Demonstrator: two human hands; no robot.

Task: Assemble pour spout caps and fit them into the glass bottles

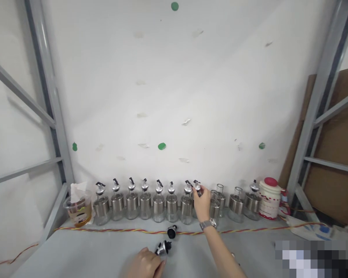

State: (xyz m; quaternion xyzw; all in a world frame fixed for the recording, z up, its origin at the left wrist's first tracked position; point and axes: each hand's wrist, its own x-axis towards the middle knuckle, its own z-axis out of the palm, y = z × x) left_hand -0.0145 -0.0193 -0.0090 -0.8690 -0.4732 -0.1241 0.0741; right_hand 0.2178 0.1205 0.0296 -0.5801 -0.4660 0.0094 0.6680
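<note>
My right hand (202, 201), a watch on its wrist, pinches a silver pourer spout (197, 185) at the top of a glass oil bottle mostly hidden behind the hand. My left hand (146, 264) is closed low in the view, its fingers at the spout end of a loose pourer (163, 248) with a black stopper; the grip is partly hidden. A second loose pourer (172, 232) lies on the shelf by the twisted cord. Left of my right hand stands a row of steel-banded bottles (158, 204) with pourers. To its right, bottles (236, 204) stand with uncovered necks.
One more pourer-topped bottle (252, 201) stands beside a white jar with a red lid (269, 199). A plastic cup (79, 212) sits at the far left. The red-yellow cord (116, 230) crosses the grey shelf (75, 255). A power strip (310, 228) lies right.
</note>
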